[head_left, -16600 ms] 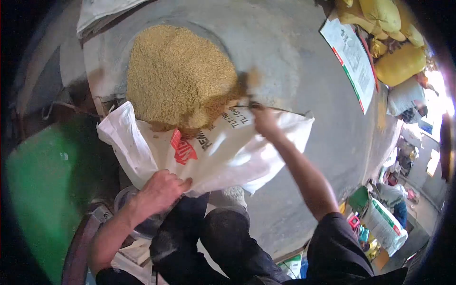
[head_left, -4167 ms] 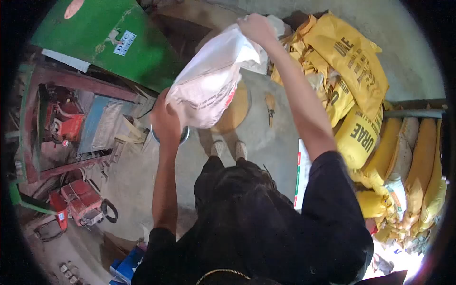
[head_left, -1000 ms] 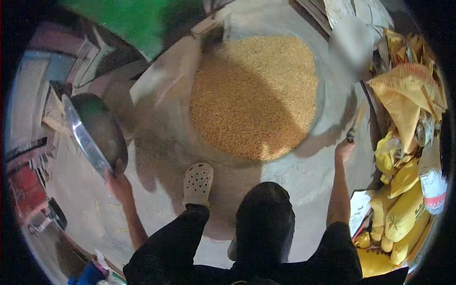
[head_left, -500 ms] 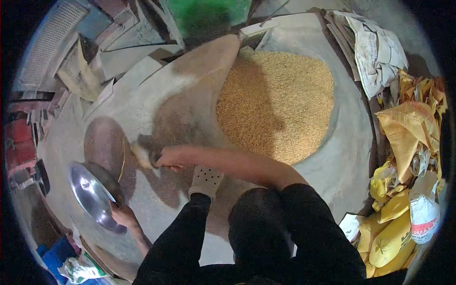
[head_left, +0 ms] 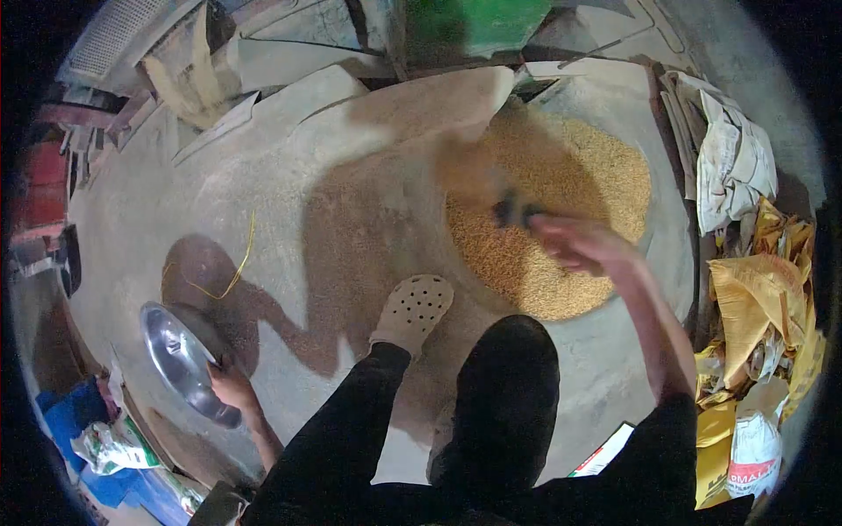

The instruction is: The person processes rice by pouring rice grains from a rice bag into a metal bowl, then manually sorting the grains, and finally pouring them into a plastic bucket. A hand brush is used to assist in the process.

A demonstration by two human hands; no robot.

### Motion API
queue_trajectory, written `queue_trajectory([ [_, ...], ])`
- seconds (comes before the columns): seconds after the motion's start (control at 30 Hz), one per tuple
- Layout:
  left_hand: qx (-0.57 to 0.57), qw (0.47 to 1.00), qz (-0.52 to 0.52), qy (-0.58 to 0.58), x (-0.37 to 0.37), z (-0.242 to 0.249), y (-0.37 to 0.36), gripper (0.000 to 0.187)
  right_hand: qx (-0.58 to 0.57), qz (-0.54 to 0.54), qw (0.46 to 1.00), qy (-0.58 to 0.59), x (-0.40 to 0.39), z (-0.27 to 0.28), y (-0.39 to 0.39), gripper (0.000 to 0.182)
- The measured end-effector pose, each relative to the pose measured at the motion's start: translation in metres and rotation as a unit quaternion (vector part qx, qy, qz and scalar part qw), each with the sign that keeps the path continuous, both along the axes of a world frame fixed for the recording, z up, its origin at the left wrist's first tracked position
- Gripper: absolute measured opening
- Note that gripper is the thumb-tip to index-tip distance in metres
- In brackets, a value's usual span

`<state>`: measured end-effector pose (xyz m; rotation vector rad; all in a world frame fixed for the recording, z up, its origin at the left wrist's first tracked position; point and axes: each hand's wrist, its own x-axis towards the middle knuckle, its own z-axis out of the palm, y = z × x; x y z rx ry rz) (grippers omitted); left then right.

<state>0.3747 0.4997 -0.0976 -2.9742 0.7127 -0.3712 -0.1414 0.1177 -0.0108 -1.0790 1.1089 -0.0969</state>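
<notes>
At the lower left, my left hand [head_left: 233, 386] grips the rim of a shiny metal bowl [head_left: 180, 359], which is tilted on its side with its inside facing left. My right hand [head_left: 574, 244] is stretched out over the heap of golden grain [head_left: 605, 188]. Its fingers are closed round a hand brush [head_left: 517, 210] with a dark middle part; its pale brownish end is smeared by motion and overlaps the heap's left edge. A loose yellow strand [head_left: 235, 279] lies on the floor beyond the bowl.
My pale clog [head_left: 412, 309] stands on the concrete floor [head_left: 272, 193] between bowl and grain. Yellow sacks and wrappers [head_left: 759, 298] pile up at the right, below folded white sacks [head_left: 737, 153]. A green panel [head_left: 474, 26] stands at the back; blue cloth [head_left: 74, 416] lies lower left.
My right hand has swung the hand brush from the floor near the bowl rightward to the grain. The view has shifted. My left hand still holds the bowl.
</notes>
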Motion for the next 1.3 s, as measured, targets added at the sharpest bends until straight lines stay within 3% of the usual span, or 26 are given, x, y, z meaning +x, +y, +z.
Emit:
queue_trajectory([
  [0.07, 0.035, 0.996, 0.043, 0.067, 0.000, -0.002, -0.015, 0.050, 0.109, 0.139, 0.970, 0.169, 0.088, 0.018, 0.005, 0.045],
  [0.17, 0.035, 0.993, -0.026, 0.108, 0.023, -0.032, -0.012, 0.059, 0.062, 0.257, 0.964, 0.039, 0.152, -0.043, 0.027, 0.050],
  [0.2, 0.034, 0.994, -0.027, 0.104, 0.010, -0.015, -0.040, 0.059, 0.076, 0.280, 0.955, 0.067, 0.163, -0.054, 0.027, 0.051],
  [0.23, 0.050, 0.989, 0.050, 0.129, -0.019, 0.018, -0.079, 0.064, 0.090, 0.304, 0.943, 0.097, 0.169, -0.060, 0.028, 0.052],
  [0.27, 0.068, 0.977, 0.129, 0.154, -0.033, 0.035, -0.104, 0.070, 0.105, 0.214, 0.969, 0.065, 0.156, -0.055, 0.028, 0.052],
  [0.33, 0.118, 0.983, -0.087, -0.112, -0.029, 0.012, -0.114, 0.075, 0.124, 0.077, 0.986, 0.079, 0.102, -0.040, 0.014, 0.050],
  [0.4, 0.029, 0.958, -0.285, 0.001, 0.022, -0.043, -0.116, 0.072, 0.101, 0.032, 0.987, 0.120, 0.021, -0.034, -0.006, 0.042],
  [0.43, 0.025, 0.959, -0.282, 0.003, 0.027, -0.069, -0.128, 0.072, 0.072, 0.034, 0.990, 0.117, -0.023, -0.035, -0.016, 0.037],
  [0.5, 0.135, 0.955, -0.263, 0.031, 0.030, -0.110, -0.150, 0.071, -0.003, 0.027, 0.986, 0.163, -0.024, 0.020, -0.016, 0.034],
  [0.57, 0.135, 0.960, -0.236, 0.069, 0.025, -0.133, -0.151, 0.061, -0.138, 0.069, 0.918, 0.364, 0.022, 0.060, -0.018, 0.035],
  [0.63, 0.132, 0.964, -0.208, 0.103, 0.016, -0.127, -0.159, 0.053, -0.243, 0.184, 0.910, 0.280, 0.063, 0.075, -0.020, 0.037],
  [0.67, 0.175, 0.954, -0.182, 0.161, 0.003, -0.108, -0.161, 0.040, -0.224, 0.180, 0.936, 0.202, 0.094, 0.073, -0.017, 0.038],
  [0.7, 0.216, 0.940, -0.152, 0.215, -0.004, -0.094, -0.157, 0.029, -0.261, 0.226, 0.924, 0.163, 0.135, 0.057, -0.015, 0.038],
  [0.73, 0.213, 0.942, -0.149, 0.212, -0.005, -0.099, -0.147, 0.029, -0.299, 0.269, 0.908, 0.122, 0.175, 0.041, -0.013, 0.038],
  [0.8, 0.153, 0.963, -0.168, 0.144, -0.005, -0.120, -0.129, 0.016, -0.228, 0.335, 0.914, -0.006, 0.279, 0.014, -0.003, 0.027],
  [0.83, 0.152, 0.964, -0.168, 0.139, -0.007, -0.117, -0.128, 0.016, -0.316, 0.372, 0.873, -0.011, 0.338, -0.025, 0.012, 0.023],
  [0.9, 0.041, 0.958, -0.243, 0.144, -0.024, -0.103, -0.118, 0.026, -0.298, 0.344, 0.886, -0.091, 0.435, -0.075, 0.038, 0.023],
  [0.97, 0.041, 0.936, -0.286, 0.202, -0.039, -0.087, -0.102, 0.030, -0.166, 0.206, 0.964, -0.018, 0.491, -0.095, 0.046, 0.025],
  [1.0, 0.032, 0.911, -0.321, 0.258, -0.045, -0.082, -0.097, 0.034, -0.165, 0.206, 0.964, -0.021, 0.499, -0.126, 0.046, 0.025],
  [1.03, 0.086, 0.925, -0.239, 0.284, -0.052, -0.081, -0.094, 0.037, -0.255, 0.144, 0.956, -0.018, 0.504, -0.170, 0.049, 0.027],
  [1.07, 0.091, 0.925, -0.234, 0.286, -0.061, -0.065, -0.090, 0.037, -0.338, 0.082, 0.937, -0.014, 0.506, -0.195, 0.056, 0.028],
  [1.13, -0.051, 0.896, -0.205, 0.390, -0.078, -0.022, -0.080, 0.030, -0.067, 0.124, 0.986, -0.091, 0.442, -0.179, 0.043, 0.032],
  [1.17, -0.054, 0.897, -0.198, 0.392, -0.080, -0.021, -0.066, 0.030, -0.139, 0.215, 0.966, -0.023, 0.376, -0.118, 0.029, 0.040],
  [1.23, -0.183, 0.857, -0.089, 0.474, -0.075, -0.017, -0.024, 0.023, -0.213, 0.249, 0.943, 0.045, 0.266, -0.123, 0.028, 0.051],
  [1.27, -0.229, 0.865, -0.053, 0.444, -0.066, -0.022, -0.005, 0.023, -0.161, 0.210, 0.962, 0.071, 0.205, -0.103, 0.020, 0.053],
  [1.3, -0.200, 0.896, -0.029, 0.396, -0.068, 0.009, -0.007, 0.022, -0.064, 0.198, 0.964, 0.164, 0.147, -0.067, 0.005, 0.052],
])
